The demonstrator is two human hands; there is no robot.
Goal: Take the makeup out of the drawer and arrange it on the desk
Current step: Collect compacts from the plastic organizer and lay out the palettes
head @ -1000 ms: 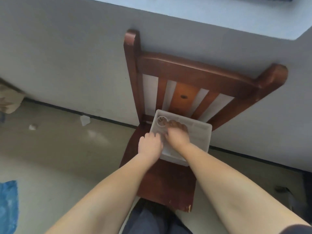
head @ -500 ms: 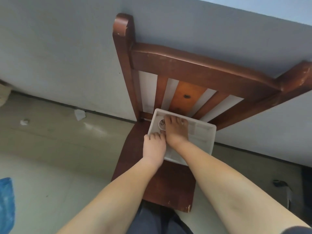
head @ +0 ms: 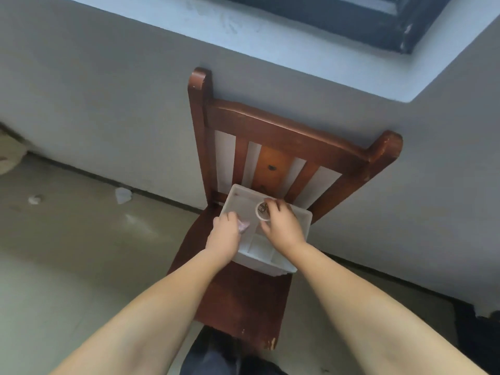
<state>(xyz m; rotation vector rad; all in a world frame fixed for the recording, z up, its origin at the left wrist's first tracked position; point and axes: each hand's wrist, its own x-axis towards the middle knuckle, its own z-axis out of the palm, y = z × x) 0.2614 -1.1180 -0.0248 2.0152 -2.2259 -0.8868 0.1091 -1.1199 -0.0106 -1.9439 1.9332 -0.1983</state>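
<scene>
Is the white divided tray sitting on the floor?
No: the white divided tray rests on the seat of the wooden chair, while the right hand holds a round white compact above it.

A tray [head: 303, 220] sits on the seat of a chair [head: 243, 301] backed against a wall [head: 108, 104]. Over the tray, the left hand [head: 224, 236] is at its left edge and the right hand [head: 282, 226] at its middle, holding a round jar [head: 262, 211]. Scraps [head: 123, 195] lie on the floor, left.
</scene>
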